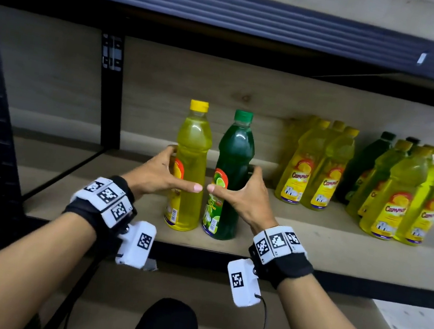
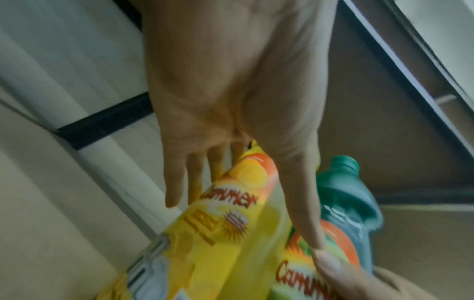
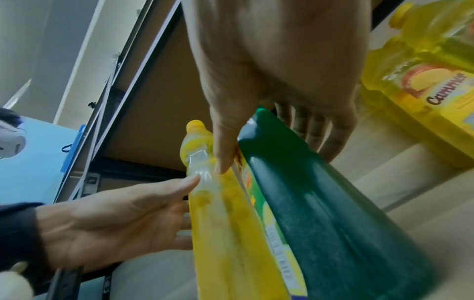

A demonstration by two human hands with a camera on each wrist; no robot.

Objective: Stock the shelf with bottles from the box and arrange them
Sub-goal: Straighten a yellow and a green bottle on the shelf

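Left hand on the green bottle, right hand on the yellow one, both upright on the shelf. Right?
Swapped. In the head view the left hand is on the yellow bottle and the right hand is on the green bottle. Both do stand upright on the shelf.

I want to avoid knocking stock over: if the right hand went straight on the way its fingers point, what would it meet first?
Likely the wooden back panel behind the green bottle. The right hand already cups that bottle; the yellow group stands off to its right, though depth is unclear.
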